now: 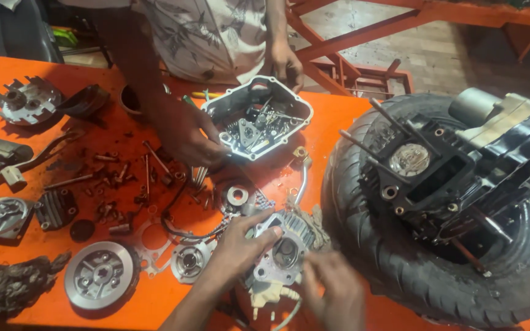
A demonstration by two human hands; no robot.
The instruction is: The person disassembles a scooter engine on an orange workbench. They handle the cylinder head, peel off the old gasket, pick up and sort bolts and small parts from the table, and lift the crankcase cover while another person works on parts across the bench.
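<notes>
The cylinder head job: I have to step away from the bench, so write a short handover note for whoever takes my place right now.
Left hand: gripping the finned cylinder head from its left side, steadying it on the orange table.
Right hand: blurred, at the head's lower right edge; whether it holds anything cannot be told.
Engine block: on the tyre, studs up, head off.
Another person's hands hold the open engine cover opposite.
Done: engine stripped; bolts, clutch plate and gasket are laid out left.
Left: the head is not on the block.
</notes>
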